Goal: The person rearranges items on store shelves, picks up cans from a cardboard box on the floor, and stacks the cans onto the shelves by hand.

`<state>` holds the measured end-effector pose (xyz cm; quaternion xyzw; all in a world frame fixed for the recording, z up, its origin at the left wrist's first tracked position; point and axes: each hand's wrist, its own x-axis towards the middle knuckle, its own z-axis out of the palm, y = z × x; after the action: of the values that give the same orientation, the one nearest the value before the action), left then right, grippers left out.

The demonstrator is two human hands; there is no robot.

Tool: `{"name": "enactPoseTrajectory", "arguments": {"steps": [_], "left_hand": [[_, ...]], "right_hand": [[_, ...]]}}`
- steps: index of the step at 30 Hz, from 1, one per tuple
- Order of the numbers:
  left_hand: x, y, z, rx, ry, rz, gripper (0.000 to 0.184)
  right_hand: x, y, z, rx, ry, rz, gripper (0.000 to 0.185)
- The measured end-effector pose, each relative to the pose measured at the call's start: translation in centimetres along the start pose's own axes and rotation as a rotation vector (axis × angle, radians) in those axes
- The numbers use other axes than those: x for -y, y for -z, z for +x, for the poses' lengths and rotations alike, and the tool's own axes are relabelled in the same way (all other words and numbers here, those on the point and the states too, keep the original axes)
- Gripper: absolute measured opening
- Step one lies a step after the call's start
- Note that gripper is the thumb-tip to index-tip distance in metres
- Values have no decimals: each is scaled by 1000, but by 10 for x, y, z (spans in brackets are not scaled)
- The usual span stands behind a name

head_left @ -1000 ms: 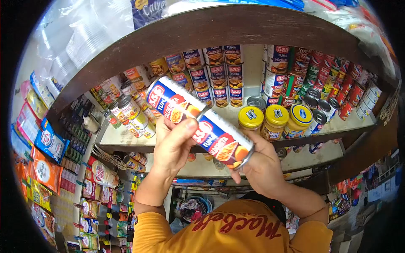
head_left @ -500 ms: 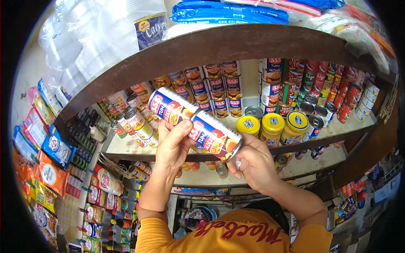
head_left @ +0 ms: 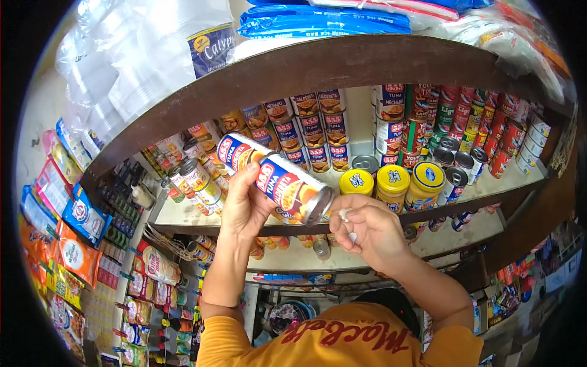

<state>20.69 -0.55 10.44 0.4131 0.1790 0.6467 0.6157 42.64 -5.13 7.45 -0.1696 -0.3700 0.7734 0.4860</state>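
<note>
Cans of 555 Tuna Caldereta [head_left: 288, 185], gripped end to end in the left hand [head_left: 242, 207], slant lengthwise toward the right hand [head_left: 374, 233], pinching a whitish scrap [head_left: 344, 215] just beside them.

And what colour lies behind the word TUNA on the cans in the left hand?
Blue on both tuna cans, best seen in the head view.

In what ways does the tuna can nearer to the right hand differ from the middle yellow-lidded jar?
The tuna can is held tilted in the left hand, while the jar stands upright on the shelf. The can shows a silvery metal end; the jar has a yellow lid. Both are rounded containers with printed labels.
</note>
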Motion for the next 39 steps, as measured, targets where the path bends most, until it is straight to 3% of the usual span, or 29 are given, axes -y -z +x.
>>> {"name": "enactPoseTrajectory", "arguments": {"steps": [7, 10, 13, 16, 18, 20, 26, 27, 30, 33, 34, 37, 39], "left_hand": [[0, -1, 13, 52, 95, -29, 33], [-2, 0, 16, 70, 71, 123, 32], [-5, -1, 21, 135, 84, 213, 36], [-10, -4, 30, 181, 139, 194, 38], [-15, -7, 40, 197, 108, 296, 34], [-17, -9, 53, 166, 1, 451, 31], [-22, -14, 72, 119, -121, 796, 38], [-19, -10, 78, 121, -159, 854, 40], [-22, -10, 86, 145, -106, 1038, 40], [-7, 6, 102, 269, -227, 1076, 40], [-4, 11, 108, 296, -207, 1101, 41], [10, 23, 117, 342, -143, 1234, 43], [16, 26, 117, 310, 54, 1294, 45]], "right_hand": [[-2, 14, 4, 79, -34, -23, 18], [-5, 14, 5, 32, -93, -11, 15], [-1, 25, 1, 143, -89, 29, 15], [25, 9, -8, -195, 122, -492, 14], [47, -2, 2, -262, 424, -847, 16], [66, -4, 24, -141, 556, -1066, 17], [88, 8, 100, 83, 478, -1546, 18], [90, 9, 105, 117, 359, -1542, 18], [90, 6, 99, 124, 290, -1486, 17], [91, -9, 76, 197, 259, -1438, 16], [91, -13, 67, 242, 263, -1452, 15], [88, -16, 28, 297, -4, -1386, 9], [76, 8, 6, 397, 28, -1474, 9]]}}
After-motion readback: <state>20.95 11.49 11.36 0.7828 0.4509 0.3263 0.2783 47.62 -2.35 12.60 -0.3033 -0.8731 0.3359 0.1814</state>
